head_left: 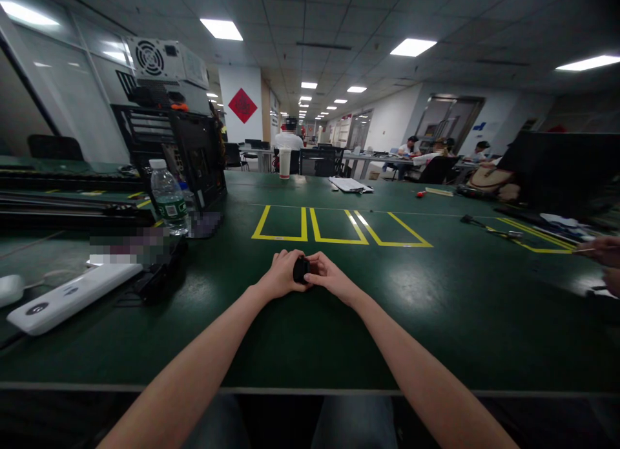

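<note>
Green tabletop: [310, 345] spans the view, near edge just short of the lap.
Black monitor: [566, 177] far right, partly dark.
Black PC case: [194, 152] left rear, opened side showing, upright on tabletop.
Power supply unit: [169, 64] atop the stack at the PC case, fan grille facing the camera.
Yellow tape outlines: [342, 241] three in a row, mid-table, beyond the hands.
White plastic bar: [72, 297] left, lying slantwise, far end toward the PC case.
Water bottle: [169, 200] clear, green label, upright beside PC case.
Clipboard: [351, 185] papers on it, flat, far side of tabletop.
Left hand: [283, 274] fingers curled narrow round the left side of the black part; some fingers hidden.
Right hand: [329, 274] thumb and fingertips pinched close, on the right edge of the same part.
Paper cup: [285, 165] pale, lidded, upright, far side.
Co-worker's hand: [603, 252] right edge, holding something thin.
Small black part: [301, 269] between both hands, centre, nearer than the tape; dark face toward camera. Visible piece runs roughly upright; true long axis cannot be told, sides covered. Contact with tabletop: cannot tell.
</note>
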Action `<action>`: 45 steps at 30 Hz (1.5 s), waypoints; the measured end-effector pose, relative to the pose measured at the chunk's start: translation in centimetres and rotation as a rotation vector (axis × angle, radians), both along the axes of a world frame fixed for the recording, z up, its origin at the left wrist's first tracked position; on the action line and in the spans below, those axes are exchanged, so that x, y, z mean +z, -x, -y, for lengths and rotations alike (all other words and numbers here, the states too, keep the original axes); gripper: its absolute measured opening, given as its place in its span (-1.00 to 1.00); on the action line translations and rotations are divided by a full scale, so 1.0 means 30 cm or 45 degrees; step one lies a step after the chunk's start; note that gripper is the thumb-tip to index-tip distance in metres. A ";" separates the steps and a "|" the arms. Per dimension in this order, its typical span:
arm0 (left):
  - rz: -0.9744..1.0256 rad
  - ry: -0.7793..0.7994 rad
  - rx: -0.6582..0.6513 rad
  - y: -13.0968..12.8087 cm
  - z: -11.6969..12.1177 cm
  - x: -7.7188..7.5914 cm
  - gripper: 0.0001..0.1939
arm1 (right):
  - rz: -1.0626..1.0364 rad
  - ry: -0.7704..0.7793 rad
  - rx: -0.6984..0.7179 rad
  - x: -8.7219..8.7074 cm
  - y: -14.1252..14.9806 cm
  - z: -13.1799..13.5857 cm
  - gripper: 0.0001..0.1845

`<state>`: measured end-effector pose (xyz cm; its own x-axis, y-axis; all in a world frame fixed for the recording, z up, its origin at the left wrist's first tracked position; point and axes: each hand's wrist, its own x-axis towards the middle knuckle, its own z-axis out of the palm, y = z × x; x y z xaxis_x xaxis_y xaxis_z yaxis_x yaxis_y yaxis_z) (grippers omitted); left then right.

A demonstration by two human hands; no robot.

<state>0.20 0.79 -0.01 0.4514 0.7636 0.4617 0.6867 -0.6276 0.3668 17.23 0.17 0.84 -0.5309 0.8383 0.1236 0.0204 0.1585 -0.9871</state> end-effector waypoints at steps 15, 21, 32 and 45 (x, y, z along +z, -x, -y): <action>-0.020 -0.013 0.034 -0.005 -0.012 -0.008 -0.40 | -0.019 -0.004 -0.067 -0.023 0.010 -0.020 -0.66; 0.010 0.030 0.015 -0.002 -0.006 0.000 -0.41 | -0.010 -0.005 -0.035 0.003 0.003 0.008 -0.67; 0.016 0.073 0.028 -0.005 -0.006 0.000 -0.41 | 0.025 0.029 -0.049 0.000 0.002 0.002 -0.61; -0.010 0.024 0.032 -0.008 0.000 0.009 -0.40 | -0.042 0.045 -0.071 -0.010 0.009 -0.013 -0.67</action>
<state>0.45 0.78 0.26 0.4356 0.7832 0.4436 0.7048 -0.6033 0.3731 16.96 0.56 0.56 -0.4793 0.8707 0.1101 -0.0047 0.1229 -0.9924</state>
